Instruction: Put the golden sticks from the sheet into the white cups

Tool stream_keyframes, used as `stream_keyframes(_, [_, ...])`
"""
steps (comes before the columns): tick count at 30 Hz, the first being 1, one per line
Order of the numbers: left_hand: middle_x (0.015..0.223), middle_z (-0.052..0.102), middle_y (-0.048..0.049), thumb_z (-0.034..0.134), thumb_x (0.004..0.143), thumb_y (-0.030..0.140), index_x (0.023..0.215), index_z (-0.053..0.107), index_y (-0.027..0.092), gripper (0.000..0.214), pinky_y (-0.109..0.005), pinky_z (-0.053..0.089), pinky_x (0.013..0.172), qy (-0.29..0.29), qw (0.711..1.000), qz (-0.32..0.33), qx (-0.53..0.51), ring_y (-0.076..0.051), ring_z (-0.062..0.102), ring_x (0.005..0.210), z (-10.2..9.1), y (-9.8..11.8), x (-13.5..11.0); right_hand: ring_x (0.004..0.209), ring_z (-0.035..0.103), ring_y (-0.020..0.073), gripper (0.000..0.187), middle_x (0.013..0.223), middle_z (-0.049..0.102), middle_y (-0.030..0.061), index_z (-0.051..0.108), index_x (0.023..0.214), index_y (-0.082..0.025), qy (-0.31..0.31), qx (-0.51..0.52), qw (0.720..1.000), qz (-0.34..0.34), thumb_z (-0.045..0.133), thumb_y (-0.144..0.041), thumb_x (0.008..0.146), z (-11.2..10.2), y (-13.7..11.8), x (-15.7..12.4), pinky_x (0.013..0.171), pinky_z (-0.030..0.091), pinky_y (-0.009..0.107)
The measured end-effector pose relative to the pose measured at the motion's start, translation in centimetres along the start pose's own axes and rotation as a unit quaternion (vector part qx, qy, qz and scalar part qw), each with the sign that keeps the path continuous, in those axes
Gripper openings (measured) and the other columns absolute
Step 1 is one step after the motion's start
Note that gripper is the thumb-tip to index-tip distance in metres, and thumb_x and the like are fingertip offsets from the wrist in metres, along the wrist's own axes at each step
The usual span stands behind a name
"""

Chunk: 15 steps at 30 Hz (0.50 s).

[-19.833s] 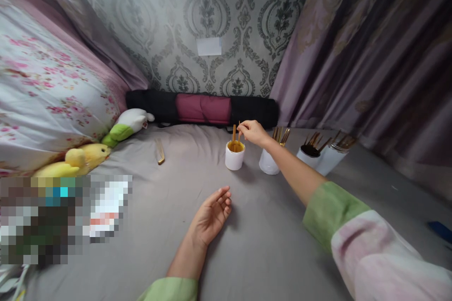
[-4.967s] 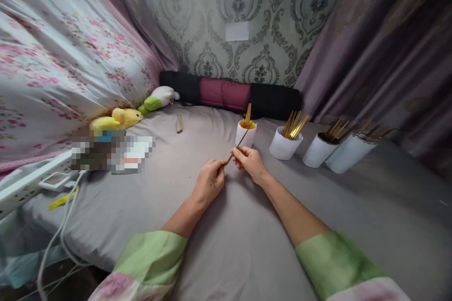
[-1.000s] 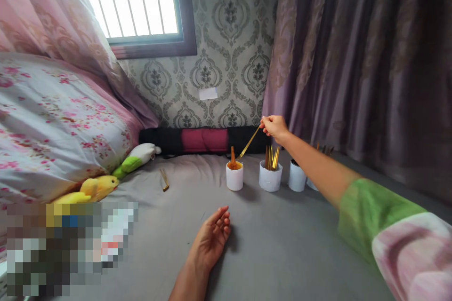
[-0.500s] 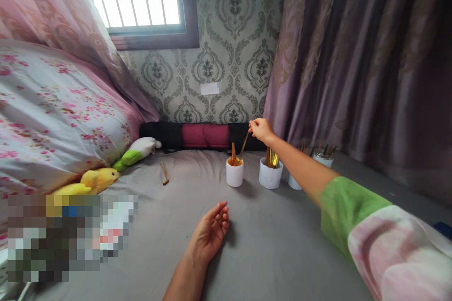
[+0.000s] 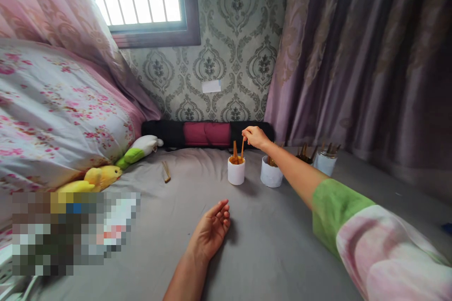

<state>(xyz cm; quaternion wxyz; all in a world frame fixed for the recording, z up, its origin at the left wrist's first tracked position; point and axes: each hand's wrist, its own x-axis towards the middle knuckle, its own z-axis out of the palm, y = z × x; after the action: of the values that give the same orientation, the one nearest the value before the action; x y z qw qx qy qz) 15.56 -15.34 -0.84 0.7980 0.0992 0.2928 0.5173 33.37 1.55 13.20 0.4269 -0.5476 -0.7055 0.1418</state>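
Observation:
My right hand (image 5: 254,137) reaches out over a white cup (image 5: 236,173) on the grey bed sheet and pinches the top of a thin golden stick (image 5: 242,149) that stands nearly upright in the cup. Another stick stands in the same cup. My left hand (image 5: 211,231) rests palm up on the sheet near me, fingers loosely apart, holding nothing. A second white cup (image 5: 271,174) with golden sticks stands just right of the first, partly behind my forearm.
More containers with sticks (image 5: 324,160) stand further right by the purple curtain. A loose pair of golden sticks (image 5: 166,172) lies on the sheet at left. Plush toys (image 5: 102,176), a floral pillow (image 5: 52,117) and a black-and-maroon roll (image 5: 206,133) line the back.
My right hand has come down and leftward, bringing the stick from a slant above the cups to upright inside the left cup. The left hand has stayed still.

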Motion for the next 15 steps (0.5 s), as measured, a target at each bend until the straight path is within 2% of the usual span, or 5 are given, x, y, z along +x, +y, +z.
stream_keyframes(15, [0.068,0.056,-0.0031,0.057,0.071,0.013,0.088,0.055,0.008,0.017,-0.015,0.041,0.045,0.008,1.0,0.0,0.004,-0.005,0.05,0.053,0.2,0.0,-0.1,0.039,0.046,0.0046,0.017,0.053,0.058,-0.0017,0.056,0.063,-0.015,-0.048,0.016,0.999,-0.014,0.046,-0.021,0.077,1.9,1.5,-0.1,0.039,0.035,0.014])
